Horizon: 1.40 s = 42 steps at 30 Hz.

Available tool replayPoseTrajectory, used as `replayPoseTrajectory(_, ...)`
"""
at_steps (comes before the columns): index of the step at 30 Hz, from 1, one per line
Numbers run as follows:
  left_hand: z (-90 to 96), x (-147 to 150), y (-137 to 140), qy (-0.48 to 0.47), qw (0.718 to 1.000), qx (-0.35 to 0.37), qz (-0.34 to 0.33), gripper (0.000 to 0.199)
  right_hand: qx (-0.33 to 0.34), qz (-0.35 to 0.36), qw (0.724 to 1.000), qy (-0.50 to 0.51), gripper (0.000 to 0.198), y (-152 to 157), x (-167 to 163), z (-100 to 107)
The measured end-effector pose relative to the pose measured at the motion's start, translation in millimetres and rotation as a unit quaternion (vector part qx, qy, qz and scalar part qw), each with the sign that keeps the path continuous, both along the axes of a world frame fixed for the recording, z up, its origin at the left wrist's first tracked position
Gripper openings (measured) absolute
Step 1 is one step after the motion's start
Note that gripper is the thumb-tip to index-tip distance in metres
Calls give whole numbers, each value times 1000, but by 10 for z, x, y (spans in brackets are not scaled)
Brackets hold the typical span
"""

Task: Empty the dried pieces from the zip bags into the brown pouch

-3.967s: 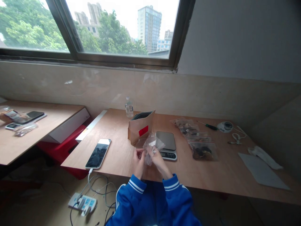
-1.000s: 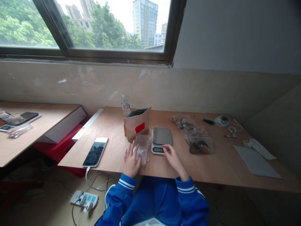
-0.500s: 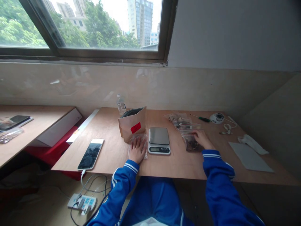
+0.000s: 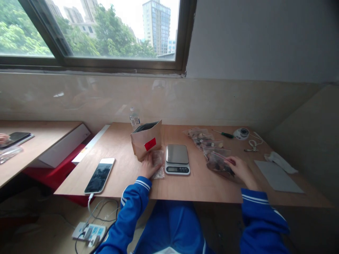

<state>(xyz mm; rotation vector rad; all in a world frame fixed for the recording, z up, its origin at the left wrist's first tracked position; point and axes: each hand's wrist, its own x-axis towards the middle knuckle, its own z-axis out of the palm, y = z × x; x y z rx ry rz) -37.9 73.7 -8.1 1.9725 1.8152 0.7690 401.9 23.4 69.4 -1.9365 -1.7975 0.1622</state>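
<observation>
My left hand (image 4: 148, 167) lies on clear plastic bags (image 4: 159, 165), its fingers apart and reaching to the base of a brown paper pouch (image 4: 148, 141). That pouch stands upright with its mouth open and a red label on its front. My right hand (image 4: 240, 170) is closed on the upper edge of a zip-lock bag (image 4: 218, 165) with dark contents, tilted up from the table. More filled zip-lock bags (image 4: 202, 137) overlap in a row behind it. Between my hands sits a digital kitchen scale (image 4: 177, 158) with a bare steel plate.
A charging phone (image 4: 100, 176) lies at the left of the table. Behind the pouch stands a water bottle (image 4: 134, 118). At the right are a screwdriver (image 4: 226, 134), a white dome camera (image 4: 241, 133) and a grey sheet (image 4: 278, 176). Another person's hand (image 4: 3, 138) shows at far left.
My right hand has moved right and nearer, drawing the front zip-lock bag with it and tilting it up. My left hand has slid left on the plastic bags, towards the pouch's base.
</observation>
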Motion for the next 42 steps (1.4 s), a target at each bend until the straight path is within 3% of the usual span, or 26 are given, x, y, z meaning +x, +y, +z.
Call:
replayPoseTrajectory(6,88,-129,233,40,998,-43,-20,79,104,-50,992,44,44,-384,-388,408)
replayPoseTrajectory(11,223,-164,266,25,997,-72,-7,74,117,-34,984,127,46,-553,-947,607)
replayPoseTrajectory(14,374,-66,32,-2,999,-40,12,56,96,-18,974,202,42,-581,-1331,615)
replayPoseTrajectory(17,611,173,-422,-191,979,66,14,30,61,-11,960,273,38,-558,-1749,599)
replayPoseTrajectory(18,700,273,-591,-257,964,62,5,29,45,-1,955,294,36,-548,-1892,597)
replayPoseTrajectory(20,866,467,-896,-365,929,-17,-47,32,15,34,945,325,30,-540,-2169,603)
replayPoseTrajectory(22,989,613,-1101,-429,896,-74,-87,36,3,77,935,347,26,-561,-2413,623)
replayPoseTrajectory(25,1067,681,-1194,-485,870,-68,-62,38,14,133,921,366,25,-635,-2664,659)
replayPoseTrajectory(29,1057,584,-1132,-491,869,-58,-13,40,4,192,911,366,28,-697,-2750,669)
replayPoseTrajectory(36,1008,484,-1126,-425,901,-42,-80,36,-27,186,895,405,22,-640,-2648,629)
replayPoseTrajectory(42,1037,460,-1117,-393,912,-31,-117,36,-14,174,908,381,19,-646,-2618,643)
